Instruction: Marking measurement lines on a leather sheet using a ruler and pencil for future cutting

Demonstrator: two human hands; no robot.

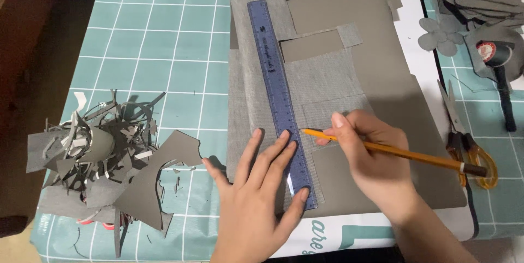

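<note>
Below, teal gridded tablecloth (158, 39) (grey scraps (103, 159)) beneath both hands (305, 181).

A counter (153, 39) fills most of the frame, covered in a teal cloth with a white grid. Down the left edge lies dark, reddish-brown shadowed floor (22, 77). Light falls evenly from above, with soft shadows.
</note>
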